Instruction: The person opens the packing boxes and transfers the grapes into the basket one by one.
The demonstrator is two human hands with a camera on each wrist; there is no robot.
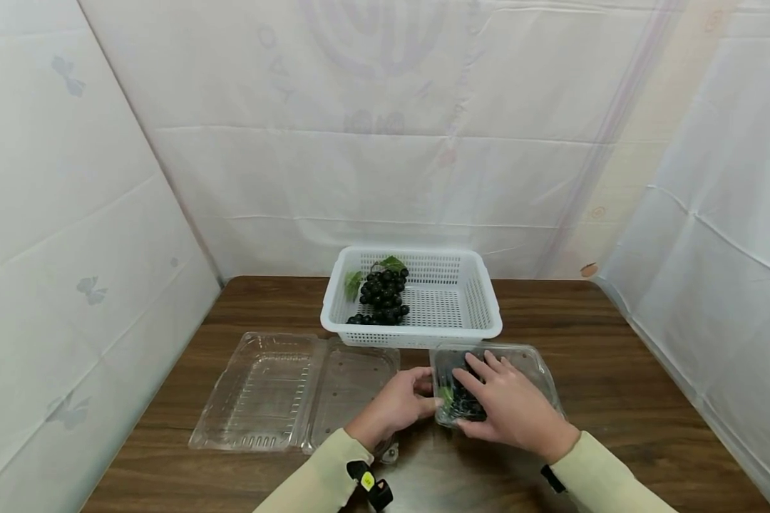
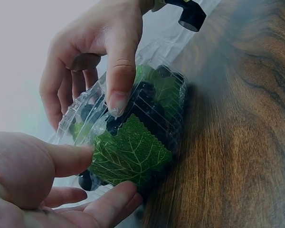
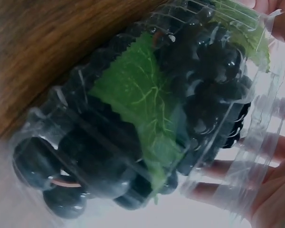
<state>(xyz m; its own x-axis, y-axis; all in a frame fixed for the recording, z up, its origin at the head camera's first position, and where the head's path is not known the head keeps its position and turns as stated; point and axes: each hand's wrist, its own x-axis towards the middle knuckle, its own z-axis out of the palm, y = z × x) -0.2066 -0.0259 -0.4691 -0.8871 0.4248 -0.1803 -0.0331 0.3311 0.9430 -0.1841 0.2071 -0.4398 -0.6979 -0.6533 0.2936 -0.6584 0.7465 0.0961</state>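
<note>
Evidently, your right hand [image 1: 510, 402] lay with fingers spread over clamshell [image 1: 540, 372] of black grapes [image 3: 104, 161] on desk [image 1: 616, 356] before white basket [image 1: 417, 333], likely keeping lid [image 1: 516, 352] down; left hand [image 1: 398, 402], fingers parted, touched left end without gripping, probably bracing it. Second clamshell [image 1: 269, 399] lay open leftward.

It was a makeshift booth, with pale printed sheets [image 1: 385, 178] walling three sides of a wooden table [image 1: 603, 342]. The wider room could not be told.

The right hand [image 1: 512, 402] spreads its fingers beside the left hand [image 1: 401, 401].
</note>
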